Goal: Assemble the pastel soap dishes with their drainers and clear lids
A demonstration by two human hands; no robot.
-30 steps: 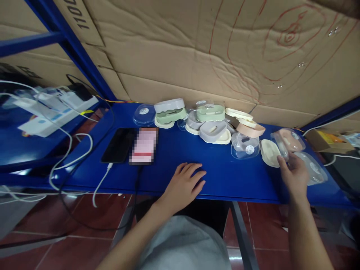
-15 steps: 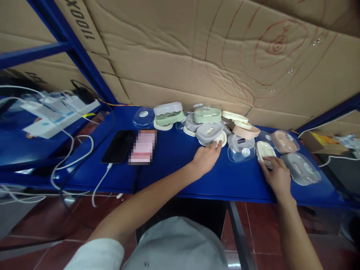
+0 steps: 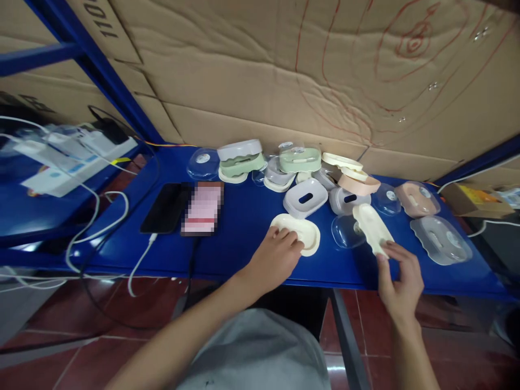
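Note:
On the blue table, my left hand (image 3: 278,259) has its fingers closed on the near left edge of a cream oval tray (image 3: 311,236). Farther right, my right hand (image 3: 402,279) pinches the lower end of a cream wavy-edged piece (image 3: 371,226), which is tilted up off the table. Behind the tray stands a grey-white oval shell with a slot (image 3: 305,207). A clear lid (image 3: 345,233) lies between the two cream pieces, with another slotted grey-white shell (image 3: 339,201) behind it.
Green, grey, cream and peach dish parts (image 3: 300,160) are heaped along the cardboard wall (image 3: 244,70). At the right are a pink covered dish (image 3: 414,199) and a grey one (image 3: 441,241). Two phones, one black (image 3: 162,208), one with a lit screen (image 3: 203,210), and cables lie left.
My left hand has come nearer with the cream tray, out from beside the grey-white shell. My right hand has raised and tilted its cream piece. The view has shifted slightly.

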